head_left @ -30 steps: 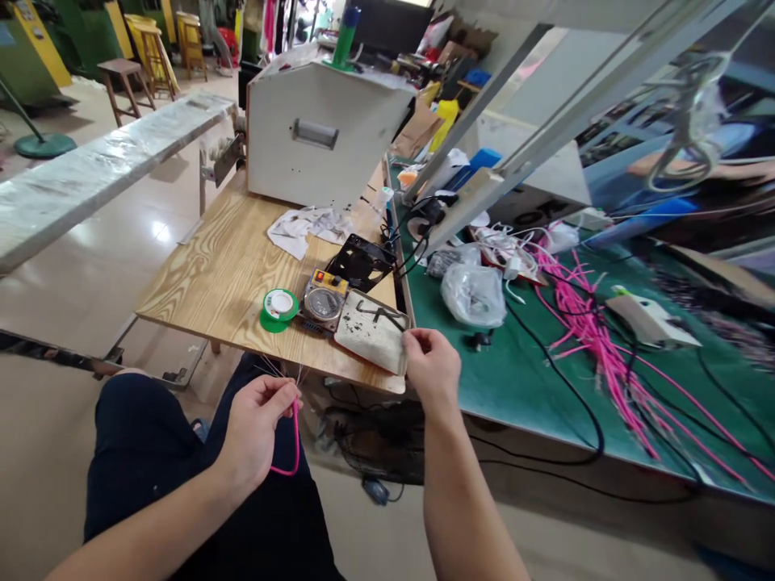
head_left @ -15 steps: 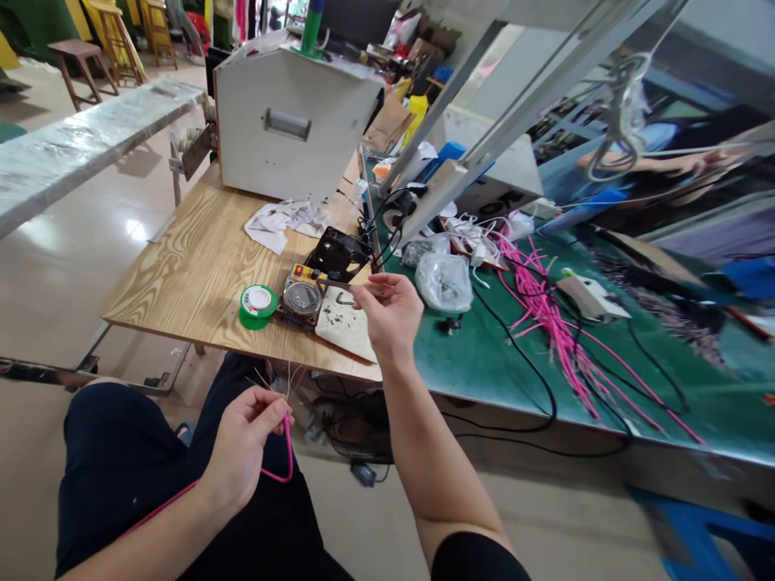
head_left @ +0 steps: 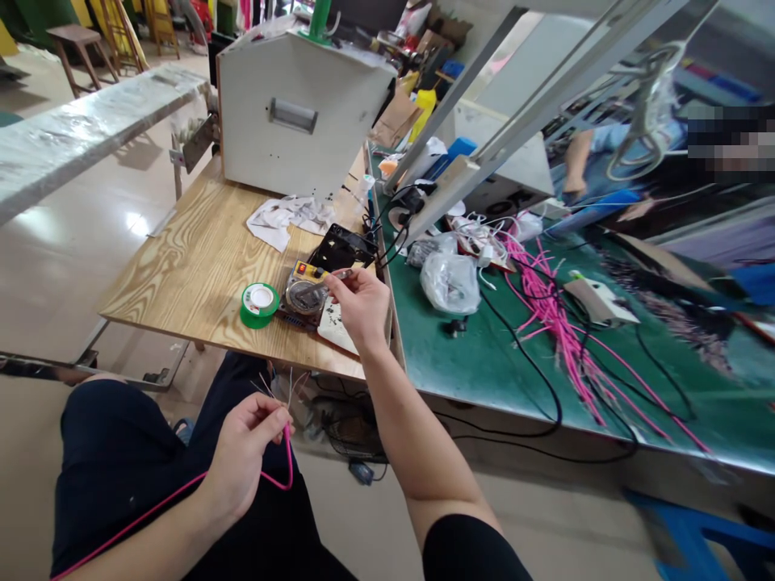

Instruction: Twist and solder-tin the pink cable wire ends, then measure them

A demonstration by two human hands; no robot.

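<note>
My left hand (head_left: pixel 251 444) is closed in a pinch on a pink cable (head_left: pixel 284 476), low over my lap. Thin bare wire ends (head_left: pixel 289 387) fan out above its fingertips, and the cable trails back along my forearm. Over the table's right part, my right hand (head_left: pixel 363 307) pinches a small greyish piece (head_left: pixel 340 275), too blurred to name. Just left of those fingers stands a small solder pot (head_left: pixel 304 295) with a round dish and a yellow panel with a red switch. A stained white board (head_left: pixel 337 327) lies partly under my right hand.
A green tape roll (head_left: pixel 259 305) sits left of the pot, a black fan (head_left: pixel 339 246) behind it. A crumpled cloth (head_left: pixel 284 219) and white cabinet (head_left: pixel 291 121) are farther back. Pink cables (head_left: pixel 563 339) and a plastic bag (head_left: pixel 450 282) lie on the green bench (head_left: pixel 484 371); a co-worker's arm (head_left: pixel 578 165) shows beyond.
My right hand has moved left, closer to the solder pot, and a greyish piece now shows between its fingers. My left hand stays nearly still with the pink cable. The view has shifted slightly.
</note>
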